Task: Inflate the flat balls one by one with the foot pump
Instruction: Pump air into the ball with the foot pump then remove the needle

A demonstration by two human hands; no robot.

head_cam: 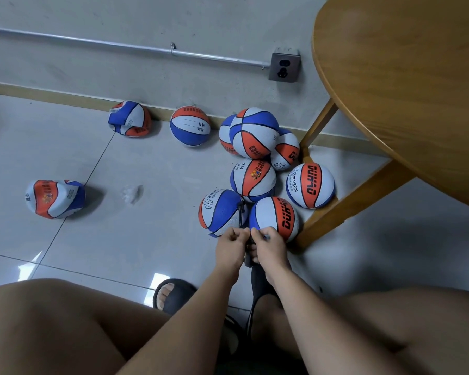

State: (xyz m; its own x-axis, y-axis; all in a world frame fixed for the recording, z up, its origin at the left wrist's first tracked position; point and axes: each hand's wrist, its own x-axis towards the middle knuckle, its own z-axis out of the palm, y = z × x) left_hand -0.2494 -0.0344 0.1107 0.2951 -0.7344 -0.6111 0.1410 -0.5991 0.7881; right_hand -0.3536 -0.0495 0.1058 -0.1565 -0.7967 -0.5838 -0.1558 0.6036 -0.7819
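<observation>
Black hose [240,216] between both hands [232,247] [269,246]

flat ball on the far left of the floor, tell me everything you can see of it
The flat ball is a basketball with orange, blue and pale grey panels split by black seams, rubbery in look. It is caved in and lumpy, with printed text and a cartoon on an orange panel. It lies on the grey tiled floor beside a tile joint, apart from the other balls; only the floor touches it.
</observation>
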